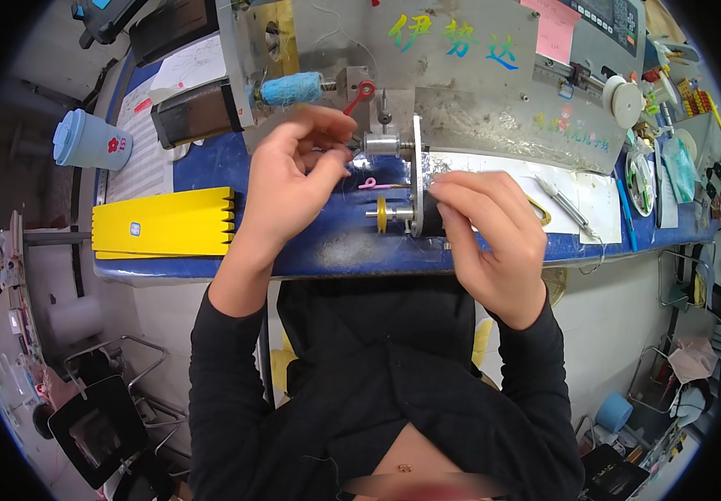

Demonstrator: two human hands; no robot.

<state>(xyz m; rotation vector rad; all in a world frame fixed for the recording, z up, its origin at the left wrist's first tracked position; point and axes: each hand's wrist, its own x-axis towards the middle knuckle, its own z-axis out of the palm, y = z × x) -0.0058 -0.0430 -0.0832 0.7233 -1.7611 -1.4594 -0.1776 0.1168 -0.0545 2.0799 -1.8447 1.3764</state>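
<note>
My left hand (288,179) is curled, thumb and fingertips drawn together at the left end of a small metal spindle (382,144). Whatever lies between those fingertips is too small to make out. Right of an upright metal bracket (417,175), my right hand (498,232) has thumb and index finger pinched close together; what they hold, if anything, does not show. The bracket also carries a yellow pulley wheel (381,215) on a short shaft, with a black motor-like body (433,219) behind it. A pink looped wire (368,183) sits between spindle and pulley.
A grey metal machine housing (477,125) stands along the back, with a light-blue yarn spool (291,88) and red looped lever (362,93). Yellow notched boards (163,221) and a blue cup (92,139) are left. A white pen-like tool (567,206) and blue pen (626,215) lie right.
</note>
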